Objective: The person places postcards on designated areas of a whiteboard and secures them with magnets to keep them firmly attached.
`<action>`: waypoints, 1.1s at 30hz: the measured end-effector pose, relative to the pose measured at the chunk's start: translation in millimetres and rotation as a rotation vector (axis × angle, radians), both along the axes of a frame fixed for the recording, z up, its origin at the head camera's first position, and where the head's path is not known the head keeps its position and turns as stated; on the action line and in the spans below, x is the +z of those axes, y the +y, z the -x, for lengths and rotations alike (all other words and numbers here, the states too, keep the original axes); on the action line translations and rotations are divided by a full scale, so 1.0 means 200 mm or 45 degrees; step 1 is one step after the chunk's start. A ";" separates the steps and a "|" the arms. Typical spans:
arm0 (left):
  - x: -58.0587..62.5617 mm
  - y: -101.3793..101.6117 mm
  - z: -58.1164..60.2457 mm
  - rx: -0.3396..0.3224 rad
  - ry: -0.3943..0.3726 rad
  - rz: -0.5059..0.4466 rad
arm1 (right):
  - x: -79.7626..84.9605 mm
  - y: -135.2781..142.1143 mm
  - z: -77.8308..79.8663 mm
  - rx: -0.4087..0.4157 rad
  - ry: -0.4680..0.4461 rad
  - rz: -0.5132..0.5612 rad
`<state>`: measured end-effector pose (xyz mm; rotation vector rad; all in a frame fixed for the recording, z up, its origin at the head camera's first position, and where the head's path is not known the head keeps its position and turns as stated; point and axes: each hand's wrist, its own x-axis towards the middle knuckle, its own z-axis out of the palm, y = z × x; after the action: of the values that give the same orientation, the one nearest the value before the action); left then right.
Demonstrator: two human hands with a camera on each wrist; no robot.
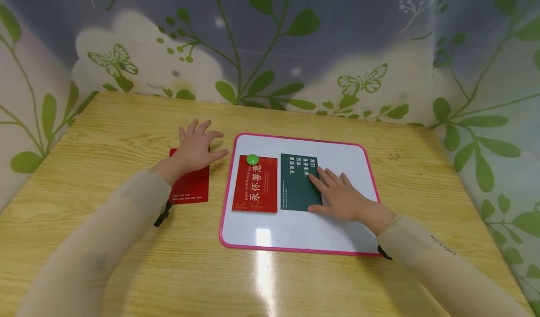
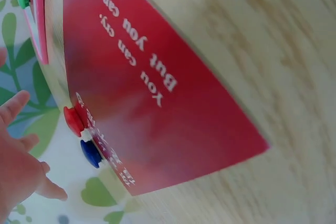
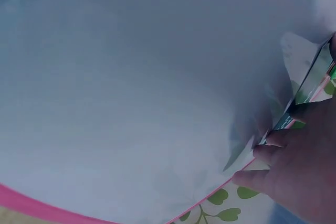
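Note:
My left hand [image 1: 197, 146] lies with spread, straight fingers over the far end of a red card [image 1: 191, 186] on the wooden table, left of the whiteboard. In the left wrist view this red card [image 2: 157, 87] fills the frame, with a red magnet [image 2: 72, 120] and a blue magnet [image 2: 90, 153] at its far edge, close to my fingers [image 2: 21, 161]. My right hand [image 1: 335, 192] presses flat on a dark green card [image 1: 295, 185] lying on the pink-framed whiteboard [image 1: 295, 249]. Beside it, a second red card [image 1: 255, 188] is pinned by a green magnet [image 1: 252, 159].
The wooden table [image 1: 126, 260] is walled on three sides by leaf-patterned sheeting [image 1: 295, 49]. In the right wrist view the whiteboard surface [image 3: 131, 77] fills the frame, its pink frame [image 3: 31, 203] at the lower left.

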<state>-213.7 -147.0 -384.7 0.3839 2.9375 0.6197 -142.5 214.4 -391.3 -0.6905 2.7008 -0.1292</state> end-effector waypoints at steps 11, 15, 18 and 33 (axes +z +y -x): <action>0.01 -0.05 -0.01 0.024 0.012 0.022 | 0.03 0.03 -0.03 0.009 -0.029 0.059; 0.01 -0.09 -0.01 0.046 0.030 0.052 | 0.03 0.04 -0.04 0.035 -0.001 0.051; 0.01 -0.11 0.00 0.067 0.026 0.082 | 0.02 0.04 -0.05 0.048 0.018 0.017; 0.01 -0.14 0.01 0.155 -0.024 0.201 | 0.04 0.01 -0.09 0.060 0.050 -0.069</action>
<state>-216.2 -175.0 -383.2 0.1830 2.9820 0.3980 -123.9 217.2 -382.6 -0.7471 2.7122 -0.0307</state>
